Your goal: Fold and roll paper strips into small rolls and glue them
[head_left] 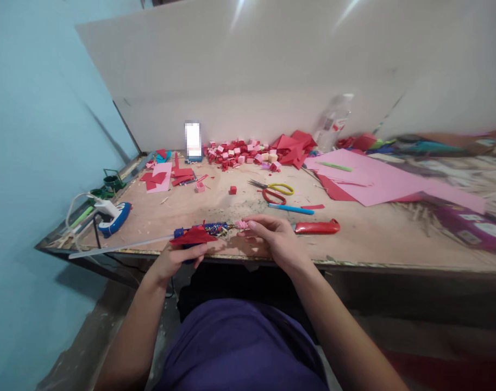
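Note:
My left hand (178, 259) is closed around a blue glue gun (207, 229) at the table's near edge, with a red paper scrap (193, 237) over its grip and a long white glue stick (117, 247) jutting left. My right hand (272, 236) pinches a small pink paper cube (242, 224) right at the gun's nozzle. A red utility knife (316, 227) lies just right of that hand.
Yellow-and-red scissors (274, 190) and a blue pen (290, 208) lie mid-table. A pile of red and pink cubes (239, 153), a phone (193, 141), pink paper sheets (374, 179), a plastic bottle (333, 122) and a second blue glue gun (115, 217) at left surround them.

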`<state>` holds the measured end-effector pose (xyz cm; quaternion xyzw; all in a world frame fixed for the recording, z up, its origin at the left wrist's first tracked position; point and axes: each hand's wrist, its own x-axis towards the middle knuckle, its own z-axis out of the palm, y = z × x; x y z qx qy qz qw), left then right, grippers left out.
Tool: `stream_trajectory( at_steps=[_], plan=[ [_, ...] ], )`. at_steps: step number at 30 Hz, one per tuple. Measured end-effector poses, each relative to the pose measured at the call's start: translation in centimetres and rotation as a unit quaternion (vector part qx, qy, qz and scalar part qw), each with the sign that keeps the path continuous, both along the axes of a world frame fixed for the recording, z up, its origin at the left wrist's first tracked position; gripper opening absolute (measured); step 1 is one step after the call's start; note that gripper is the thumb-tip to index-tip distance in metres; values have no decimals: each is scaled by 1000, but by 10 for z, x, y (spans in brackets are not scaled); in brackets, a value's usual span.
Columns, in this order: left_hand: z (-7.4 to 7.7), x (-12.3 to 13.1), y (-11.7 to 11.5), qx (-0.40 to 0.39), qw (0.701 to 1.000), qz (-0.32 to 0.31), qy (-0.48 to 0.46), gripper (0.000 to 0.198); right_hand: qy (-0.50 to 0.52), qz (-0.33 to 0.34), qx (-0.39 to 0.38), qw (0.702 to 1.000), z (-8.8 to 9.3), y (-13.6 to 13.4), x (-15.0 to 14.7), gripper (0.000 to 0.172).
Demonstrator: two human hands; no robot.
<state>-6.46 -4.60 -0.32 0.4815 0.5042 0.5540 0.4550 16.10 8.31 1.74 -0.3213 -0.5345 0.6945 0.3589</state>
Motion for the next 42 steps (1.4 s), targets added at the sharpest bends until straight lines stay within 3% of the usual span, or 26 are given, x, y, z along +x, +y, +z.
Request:
stream_trajectory(
  at_steps=[21, 42],
  plan=[
    [-3, -1, 0, 8, 1000, 1, -8, 33, 11, 3, 0, 1000, 0, 0, 0, 28],
    [3, 4, 1, -6, 1000, 18, -6, 28, -15, 7, 25, 1000, -1, 0, 1, 30]
  ],
)
